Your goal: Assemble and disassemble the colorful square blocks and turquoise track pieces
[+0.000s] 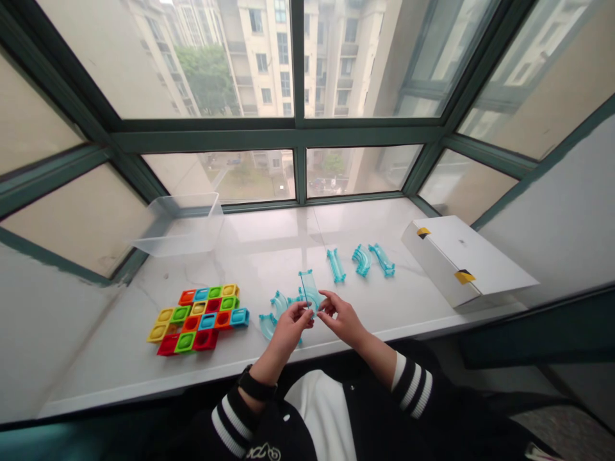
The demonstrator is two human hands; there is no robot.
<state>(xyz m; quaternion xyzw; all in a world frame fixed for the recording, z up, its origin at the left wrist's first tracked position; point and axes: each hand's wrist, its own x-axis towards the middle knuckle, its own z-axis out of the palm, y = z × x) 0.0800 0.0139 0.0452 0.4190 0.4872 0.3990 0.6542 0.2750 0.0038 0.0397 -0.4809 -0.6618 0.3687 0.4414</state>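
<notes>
Between my two hands is a clear blue plastic track piece (311, 289), raised toward its far end above the sill. My left hand (293, 323) pinches its near left edge. On its near right side the fingers of my right hand (342, 317) are closed on it too. Several curved blue track pieces (269, 325) lie beside and partly behind my left hand. Farther right on the sill rest a straight track piece (336, 266), a curved track piece (362, 260) and another track piece (382, 260).
Colourful hollow blocks (199, 320) stand grouped at the left. A clear plastic bin (185, 224) is at the back left by the window. A white box (468, 259) with yellow-and-black tabs sits at the right. The white sill (269, 237) ends at a front edge close to my body.
</notes>
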